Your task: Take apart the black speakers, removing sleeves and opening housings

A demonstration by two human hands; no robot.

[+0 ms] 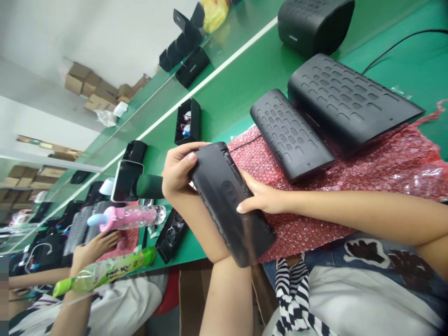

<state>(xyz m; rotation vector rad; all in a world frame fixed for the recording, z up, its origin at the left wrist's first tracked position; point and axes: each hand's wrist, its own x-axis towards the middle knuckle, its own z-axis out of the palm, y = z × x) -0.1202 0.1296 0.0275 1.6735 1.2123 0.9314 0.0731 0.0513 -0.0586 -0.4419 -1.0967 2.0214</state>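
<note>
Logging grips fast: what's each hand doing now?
Left hand: closed, holding one end of the black case.
Right hand: closed, holding the same black case.

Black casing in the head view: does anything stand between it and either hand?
Nothing visible does: the left hand and right hand both grip the black casing directly. Its far side is hidden.
</note>
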